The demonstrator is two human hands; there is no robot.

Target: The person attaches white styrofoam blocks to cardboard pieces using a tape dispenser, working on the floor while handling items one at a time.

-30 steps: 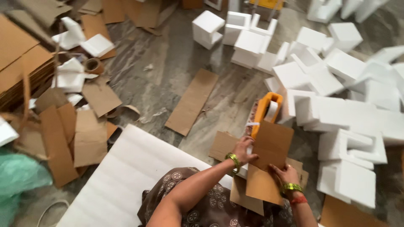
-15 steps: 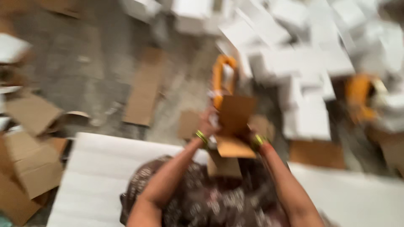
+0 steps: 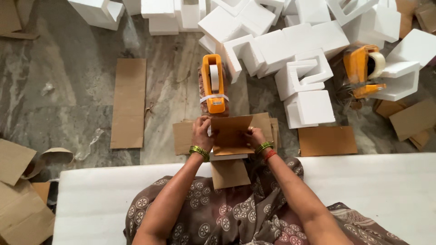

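Observation:
A brown cardboard piece (image 3: 229, 132) is folded over a white foam block whose edge (image 3: 228, 157) shows below it. My left hand (image 3: 200, 133) grips the cardboard's left edge. On the right edge rests my right hand (image 3: 255, 136), fingers pressing the card. Both wrists wear bangles. An orange tape dispenser (image 3: 213, 83) stands just beyond the cardboard, its tape end touching the top edge. More cardboard sheets (image 3: 184, 136) lie under the bundle.
White foam blocks (image 3: 290, 43) are piled at the back and right. A second orange tape dispenser (image 3: 363, 68) sits among them. A long cardboard strip (image 3: 130, 102) lies on the stone floor at left, scraps (image 3: 20, 199) at far left. I sit on a white foam sheet (image 3: 386, 190).
The view swung and steadied over the work. My hands and the cardboard stayed together below the orange dispenser; the bundle now lies flat and centred before me.

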